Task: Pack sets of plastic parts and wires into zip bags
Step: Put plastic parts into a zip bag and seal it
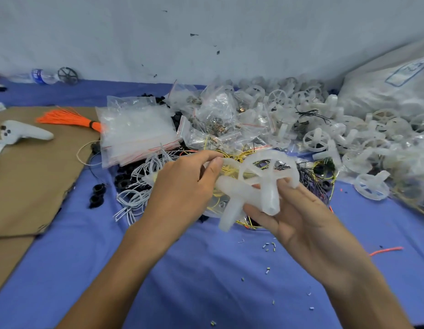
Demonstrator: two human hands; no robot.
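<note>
Right hand (298, 210), palm up, curls its fingers round a cluster of translucent plastic parts (244, 189) topped by a spoked wheel (268, 166). Just left, touching them, the left hand (182, 184) pinches a clear zip bag (215, 207) holding yellow wires, above the blue cloth (206, 269).

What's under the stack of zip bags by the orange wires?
Only black rings show at the lower and right edges of the stack of zip bags, apparently running beneath. The orange wire bundle meets its left edge. The middle is covered.
</note>
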